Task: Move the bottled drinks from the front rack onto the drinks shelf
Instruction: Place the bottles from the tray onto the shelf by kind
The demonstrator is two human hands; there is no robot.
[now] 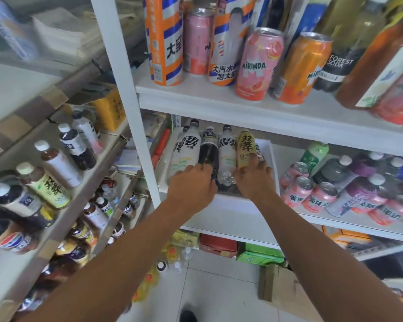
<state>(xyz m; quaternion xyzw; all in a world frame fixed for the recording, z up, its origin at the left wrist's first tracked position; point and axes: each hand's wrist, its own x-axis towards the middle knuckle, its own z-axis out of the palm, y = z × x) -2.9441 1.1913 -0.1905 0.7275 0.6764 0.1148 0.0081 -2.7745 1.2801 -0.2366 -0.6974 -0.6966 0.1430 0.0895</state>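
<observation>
A white tray (271,163) sits on the middle board of the white shelf (242,108). Bottles stand in it in a row: a white bottle (187,149) on the left, then a dark bottle (208,149), a clear bottle (227,152), and a yellow bottle (246,148) on the right.

Beside the tray on the same board are pink cans (310,194) and some purple and dark bottles. On the board above stand tall cans, one pink can (257,66) and one orange can (301,68).

The rack (56,205) on the left holds tea bottles (45,184) with white caps.

Both hands reach into the tray. The left hand (192,184) has its fingers bent around the bottom of the dark bottle. The right hand (256,180) has its fingers bent around the bottom of the yellow bottle. The two hands are close together but not touching.
</observation>
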